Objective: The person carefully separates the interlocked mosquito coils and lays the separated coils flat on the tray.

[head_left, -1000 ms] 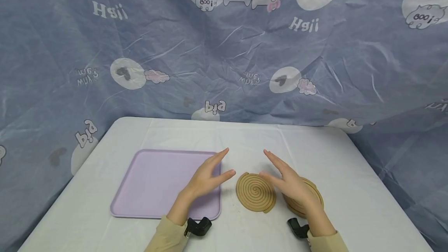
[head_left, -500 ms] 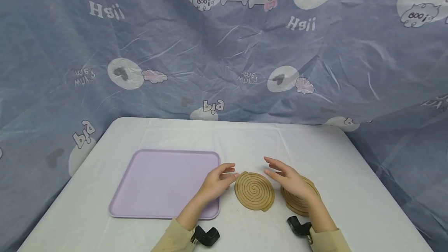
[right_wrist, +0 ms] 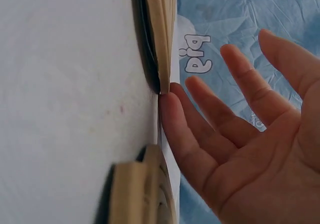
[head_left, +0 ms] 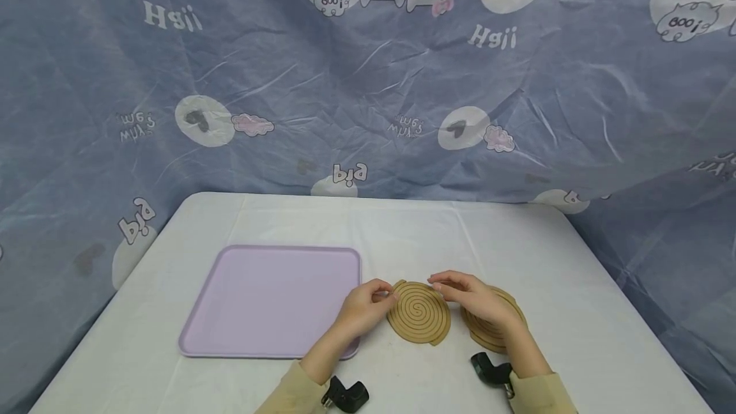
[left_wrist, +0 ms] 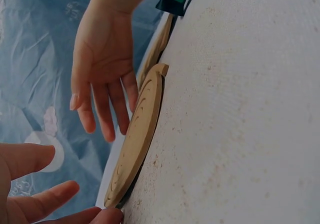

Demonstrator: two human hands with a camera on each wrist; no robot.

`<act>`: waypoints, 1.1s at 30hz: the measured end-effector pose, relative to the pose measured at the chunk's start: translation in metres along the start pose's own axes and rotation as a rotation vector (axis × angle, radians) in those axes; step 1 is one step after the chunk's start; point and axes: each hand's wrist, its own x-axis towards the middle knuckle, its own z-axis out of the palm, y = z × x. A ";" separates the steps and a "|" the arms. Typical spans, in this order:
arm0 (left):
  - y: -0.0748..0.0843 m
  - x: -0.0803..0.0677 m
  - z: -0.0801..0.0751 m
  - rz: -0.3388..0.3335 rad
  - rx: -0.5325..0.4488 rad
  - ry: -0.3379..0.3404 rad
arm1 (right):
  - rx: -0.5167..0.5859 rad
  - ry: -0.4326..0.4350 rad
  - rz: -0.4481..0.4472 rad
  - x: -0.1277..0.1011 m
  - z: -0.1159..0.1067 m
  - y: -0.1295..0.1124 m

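A tan spiral mosquito coil (head_left: 418,313) lies flat on the white table between my hands. My left hand (head_left: 365,309) is at its left side, fingertips right at the edge; in the left wrist view the thumb (left_wrist: 30,159) stands apart from the coil. At the far right side, my right hand (head_left: 476,298) hovers with loosely bent fingers. In the right wrist view a fingertip (right_wrist: 171,106) is right at the coil's rim (right_wrist: 162,44). A second mosquito coil (head_left: 480,332) is partly hidden under my right hand and wrist.
A lilac rectangular tray (head_left: 270,302) lies to the left, its right edge partly behind my left hand. Black wrist cameras (head_left: 347,395) sit on both wrists. Behind the white table (head_left: 402,229) hangs a blue printed cloth (head_left: 322,82).
My left hand has moved right and down to the coil's left edge, and its fingers have bent. The right hand has lowered toward the coil, its fingers less spread. The coils have stayed put.
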 end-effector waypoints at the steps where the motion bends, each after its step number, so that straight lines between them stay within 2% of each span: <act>1: 0.001 0.000 0.001 0.001 0.007 -0.001 | 0.003 -0.008 -0.003 0.000 0.000 0.000; 8: 0.003 0.000 0.005 0.011 -0.030 -0.002 | 0.038 -0.003 -0.013 0.003 0.002 0.003; 15: 0.002 0.000 0.011 0.015 -0.040 0.027 | 0.096 0.025 -0.007 0.006 0.002 0.009; 22: 0.000 -0.001 0.014 -0.027 -0.184 0.012 | 0.078 0.004 0.009 0.006 0.002 0.010; 30: -0.002 0.004 0.008 -0.040 -0.236 0.032 | 0.069 -0.035 0.016 0.007 0.001 0.008; 33: 0.000 0.006 0.002 -0.055 -0.269 0.032 | 0.107 -0.049 -0.001 0.006 -0.001 0.008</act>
